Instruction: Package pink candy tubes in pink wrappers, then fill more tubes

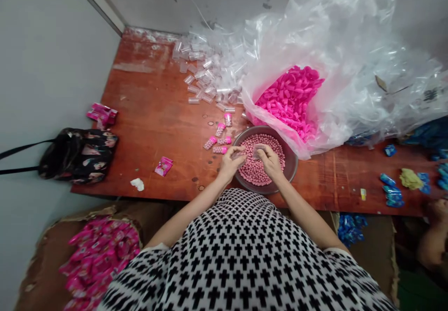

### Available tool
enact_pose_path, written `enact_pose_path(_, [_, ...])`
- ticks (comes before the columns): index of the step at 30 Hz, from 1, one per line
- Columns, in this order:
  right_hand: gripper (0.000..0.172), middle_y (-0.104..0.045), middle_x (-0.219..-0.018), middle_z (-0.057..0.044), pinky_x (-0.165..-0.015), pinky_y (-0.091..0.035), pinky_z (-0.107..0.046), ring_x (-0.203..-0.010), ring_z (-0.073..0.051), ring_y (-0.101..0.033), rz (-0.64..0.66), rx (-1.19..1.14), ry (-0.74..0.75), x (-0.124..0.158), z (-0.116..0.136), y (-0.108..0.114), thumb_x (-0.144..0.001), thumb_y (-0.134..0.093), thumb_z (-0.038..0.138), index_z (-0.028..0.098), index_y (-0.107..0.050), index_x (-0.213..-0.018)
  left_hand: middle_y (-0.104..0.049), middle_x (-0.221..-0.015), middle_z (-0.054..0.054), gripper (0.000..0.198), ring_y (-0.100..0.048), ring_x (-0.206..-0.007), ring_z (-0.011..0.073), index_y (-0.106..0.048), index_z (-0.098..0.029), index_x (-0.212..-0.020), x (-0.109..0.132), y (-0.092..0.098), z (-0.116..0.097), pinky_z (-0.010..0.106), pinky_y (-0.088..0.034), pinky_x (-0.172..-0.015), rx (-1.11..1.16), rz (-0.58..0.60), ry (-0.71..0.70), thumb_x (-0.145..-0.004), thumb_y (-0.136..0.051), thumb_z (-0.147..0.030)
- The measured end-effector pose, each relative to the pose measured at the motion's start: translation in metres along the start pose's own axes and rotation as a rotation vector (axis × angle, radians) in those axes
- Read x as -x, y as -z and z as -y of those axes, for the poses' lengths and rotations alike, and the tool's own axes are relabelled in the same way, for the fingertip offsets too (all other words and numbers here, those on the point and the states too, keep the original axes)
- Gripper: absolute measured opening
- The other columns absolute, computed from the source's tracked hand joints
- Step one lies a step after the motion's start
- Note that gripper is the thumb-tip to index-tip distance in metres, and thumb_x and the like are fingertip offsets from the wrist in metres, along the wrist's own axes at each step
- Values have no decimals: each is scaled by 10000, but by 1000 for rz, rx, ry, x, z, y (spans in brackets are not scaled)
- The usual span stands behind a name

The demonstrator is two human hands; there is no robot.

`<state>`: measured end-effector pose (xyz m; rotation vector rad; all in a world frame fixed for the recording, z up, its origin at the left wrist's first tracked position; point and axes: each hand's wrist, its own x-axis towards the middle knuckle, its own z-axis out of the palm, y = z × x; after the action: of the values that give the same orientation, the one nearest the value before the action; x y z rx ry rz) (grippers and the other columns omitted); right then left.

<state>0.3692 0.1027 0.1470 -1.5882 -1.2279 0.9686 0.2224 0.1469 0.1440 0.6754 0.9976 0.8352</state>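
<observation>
A: What's going on front and centre?
B: Left hand and right hand are facing each other over a grey bowl, each pinching a clear tube. Pink beads are covering the bowl's floor.
A: Nearby?
B: Five pink-capped bottles are clustering just left of it on the counter. Loose tubes are lying heaped behind them. An open plastic bag is holding pink pieces.
A: Farther out?
B: A patterned handbag is resting at the counter's left end; blue packets are lying on the right, a co-worker's arm showing beyond.
</observation>
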Motion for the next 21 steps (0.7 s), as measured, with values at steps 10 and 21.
enact_pose_path(10, [439, -464, -1357, -140, -1006, -384, -512, -1266, -270, -420, 258, 609, 270, -25, 2, -32, -938, -346, 422, 222, -543, -1276, -659, -860, -9, 481, -628, -735, 123, -528, -207, -923, 4, 22, -5, 267, -502, -705, 227, -26, 132, -545, -810, -296])
enact_pose_path(21, [313, -672, -1020, -232, -833, -497, -433, -973, -336, -643, 948, 1430, 1, -196, 2, -81, -766, -641, 245, 59, -657, -1018, -690, -850, 40, 383, -635, -712, 151, -676, -171, -913, -3, 106, 5, 274, -524, -636, -142, -116, 107, -582, -775, -336])
